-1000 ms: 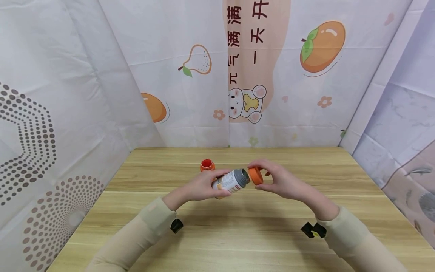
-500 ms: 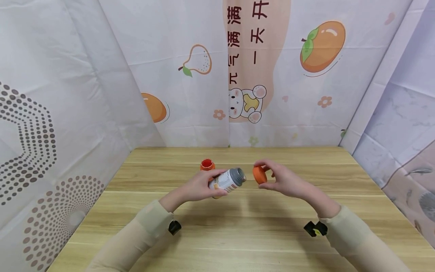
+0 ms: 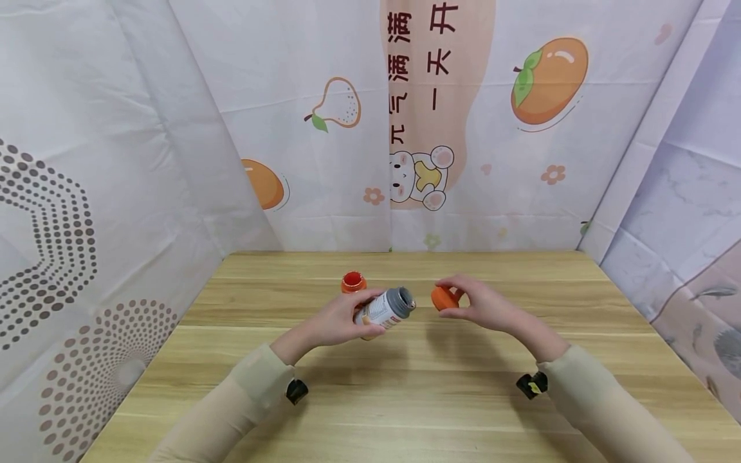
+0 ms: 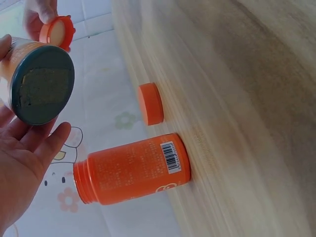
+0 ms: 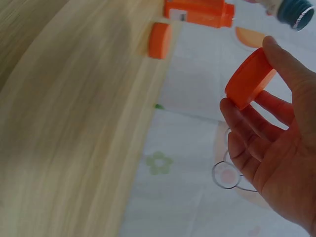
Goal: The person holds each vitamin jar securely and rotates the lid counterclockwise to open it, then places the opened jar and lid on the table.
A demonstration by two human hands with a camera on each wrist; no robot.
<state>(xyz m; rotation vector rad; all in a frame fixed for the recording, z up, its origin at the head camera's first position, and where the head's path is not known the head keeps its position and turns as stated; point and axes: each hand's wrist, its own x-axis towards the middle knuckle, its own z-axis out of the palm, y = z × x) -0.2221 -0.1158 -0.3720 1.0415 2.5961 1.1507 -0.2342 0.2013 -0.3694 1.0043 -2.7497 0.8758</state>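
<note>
My left hand (image 3: 338,321) grips a white bottle (image 3: 377,312) with a grey neck, tilted to the right above the table. Its mouth is uncovered, and its dark base (image 4: 43,85) faces the left wrist camera. To the right, my right hand (image 3: 483,305) pinches an orange lid (image 3: 444,298) between thumb and fingers, apart from the bottle mouth. An orange bottle (image 4: 133,169) stands uncapped on the table behind my left hand, its red inside showing from above. Beside it another orange lid (image 4: 150,103) lies on the table; in the head view I cannot make it out.
The wood-grain table (image 3: 405,411) stretches out beneath both hands. A printed white curtain (image 3: 324,212) hangs along its back edge. More cloth hangs at the left and right sides.
My right hand has drawn the orange lid rightward, away from the white bottle's mouth, and turned it over somewhat. My left hand has moved slightly left with the white bottle.
</note>
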